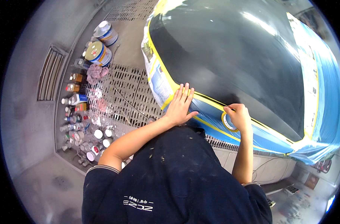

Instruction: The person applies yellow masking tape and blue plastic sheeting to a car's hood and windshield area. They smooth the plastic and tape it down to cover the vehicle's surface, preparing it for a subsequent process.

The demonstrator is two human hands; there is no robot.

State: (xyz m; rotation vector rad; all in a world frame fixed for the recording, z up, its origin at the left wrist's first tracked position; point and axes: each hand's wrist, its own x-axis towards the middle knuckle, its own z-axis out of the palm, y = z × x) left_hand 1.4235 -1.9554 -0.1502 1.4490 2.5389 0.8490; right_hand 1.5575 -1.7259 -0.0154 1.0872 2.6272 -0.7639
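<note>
A large dark car panel (222, 63) lies before me, its border lined with yellow masking tape (159, 61). My left hand (180, 106) rests flat on the taped near-left corner, fingers stretched out and thumb apart. Farther right along the near edge, my right hand (238, 116) grips a roll of yellow masking tape (225, 120), its pale core facing me. Fingers and thumb close at the roll's upper side, next to the panel's edge. Blue masking film (259, 139) hangs below that edge under both hands. Whether a tape strip runs between the hands cannot be told.
Printed masking paper and blue film (327, 86) cover the panel's right side. On the left, paint cans (98, 53), several bottles (78, 99) and a pink rag (96, 72) stand along the wall. A hose (119, 91) crosses the floor grating (134, 84).
</note>
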